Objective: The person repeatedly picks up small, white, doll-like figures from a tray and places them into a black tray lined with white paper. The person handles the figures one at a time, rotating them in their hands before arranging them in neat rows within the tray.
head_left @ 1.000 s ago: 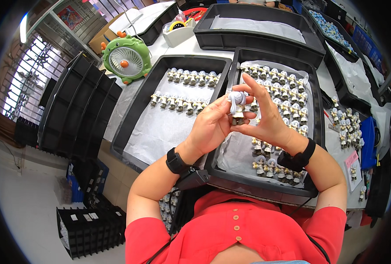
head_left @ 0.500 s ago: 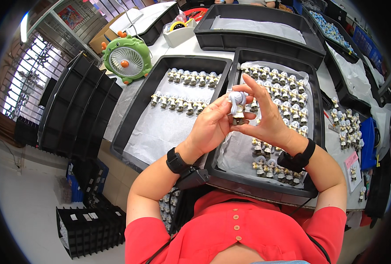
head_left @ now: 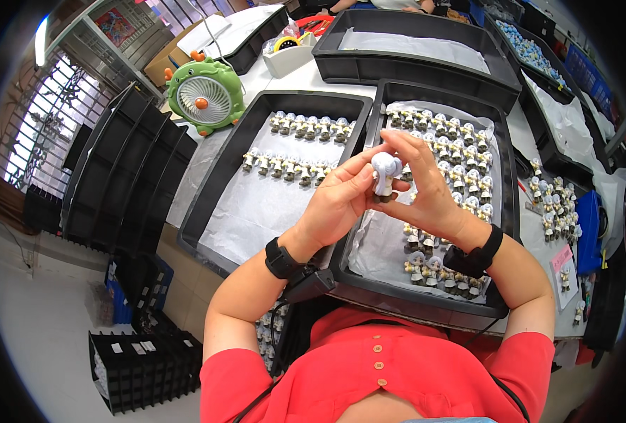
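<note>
A small figurine (head_left: 383,175) with pale lilac-grey hair, a white outfit and a dark base is held upright between my hands. My left hand (head_left: 338,201) pinches it from the left with thumb and fingers. From the other side the fingers of my right hand (head_left: 426,185) curl round it, thumb near the base. Both hands hover over the border of two black trays. The right tray (head_left: 500,296) holds many rows of similar figurines (head_left: 461,148) on white paper. In the left tray (head_left: 204,254) stand two rows of figurines (head_left: 285,166) toward the back.
A green fan (head_left: 204,99) stands behind the left tray. Another black tray (head_left: 412,67) lies at the back. Loose figurines (head_left: 556,204), a blue box (head_left: 589,229) and a card (head_left: 561,271) are at the right. Stacked black trays (head_left: 126,176) rise at the left. Someone's hand (head_left: 419,7) shows at the far edge.
The figurine has turned slightly in my fingers, showing more of its rounded hair. My right fingers have bent down closer over its head. The far person's arms have shifted.
</note>
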A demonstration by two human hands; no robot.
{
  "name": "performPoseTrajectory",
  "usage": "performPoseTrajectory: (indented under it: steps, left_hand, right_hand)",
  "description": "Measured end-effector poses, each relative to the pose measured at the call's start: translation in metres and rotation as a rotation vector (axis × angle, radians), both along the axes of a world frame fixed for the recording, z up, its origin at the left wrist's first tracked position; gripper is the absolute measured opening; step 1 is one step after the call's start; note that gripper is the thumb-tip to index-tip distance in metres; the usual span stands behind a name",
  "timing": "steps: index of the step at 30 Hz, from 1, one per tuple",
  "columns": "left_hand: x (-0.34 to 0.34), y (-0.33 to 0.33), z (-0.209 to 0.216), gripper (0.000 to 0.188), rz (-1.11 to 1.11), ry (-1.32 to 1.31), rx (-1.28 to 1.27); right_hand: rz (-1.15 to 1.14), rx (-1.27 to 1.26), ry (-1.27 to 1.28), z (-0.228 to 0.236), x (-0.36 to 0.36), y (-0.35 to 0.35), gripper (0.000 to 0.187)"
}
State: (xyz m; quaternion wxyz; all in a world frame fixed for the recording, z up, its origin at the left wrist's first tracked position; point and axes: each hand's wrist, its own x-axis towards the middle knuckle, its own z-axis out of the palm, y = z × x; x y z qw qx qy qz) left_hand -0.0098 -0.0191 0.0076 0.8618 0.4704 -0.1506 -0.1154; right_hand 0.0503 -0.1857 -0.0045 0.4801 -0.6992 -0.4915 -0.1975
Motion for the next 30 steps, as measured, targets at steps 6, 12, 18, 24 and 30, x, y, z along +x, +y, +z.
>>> performPoseTrajectory:
  steps: [6, 12, 18, 24, 30]
  left_hand:
    - [-0.0025, 0.0004, -0.0030, 0.047, 0.053, -0.153, 0.220]
    - [-0.0045, 0.0026, -0.0016, 0.059, 0.086, -0.176, 0.348]
    - [-0.0048, 0.0036, -0.0023, 0.065, 0.071, -0.229, 0.366]
    - [-0.0021, 0.0012, -0.0041, 0.063, 0.068, -0.221, 0.307]
    - [0.0000, 0.0027, -0.0027, 0.052, 0.021, -0.040, 0.119]
  right_hand:
    - [-0.069, -0.026, -0.113, 0.0041, 0.0010, 0.0000, 0.073]
    - [-0.088, -0.021, -0.181, -0.0001, 0.0036, 0.0004, 0.072]
    - [-0.077, -0.006, -0.194, 0.0018, 0.0021, 0.0010, 0.074]
    - [-0.039, -0.004, -0.142, 0.0011, 0.0016, 0.0005, 0.075]
    - [-0.024, -0.008, -0.080, 0.0008, 0.0004, 0.0016, 0.077]
